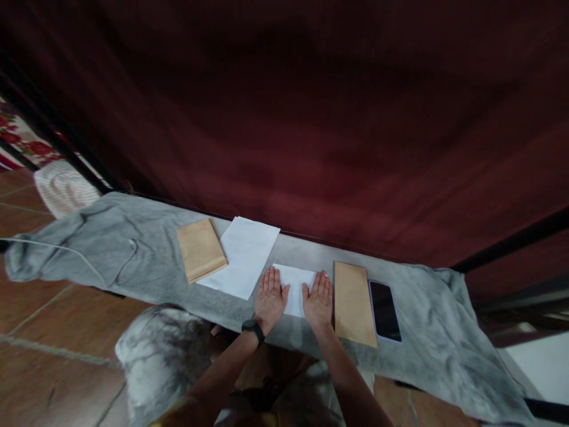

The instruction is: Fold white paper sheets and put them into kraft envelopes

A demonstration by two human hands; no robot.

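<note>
A small white sheet of paper (294, 290), perhaps folded, lies on the grey cloth between my hands. My left hand (270, 299), with a dark watch on its wrist, rests flat over the paper's left side, fingers stretched out. Over the right side lies my right hand (318, 301), palm down and also open. Just right of it is a brown paper envelope (354, 303). To the left, larger white sheets (249, 255) lie partly under a stack of brown envelopes (201, 248).
A dark-screened phone (385, 311) lies beside the right envelope. Grey cloth (146, 249) covers the long narrow surface, with a white cable (75, 252) across its left end. A dark red curtain (284, 130) hangs right behind. Tiled floor (57, 356) shows at the lower left.
</note>
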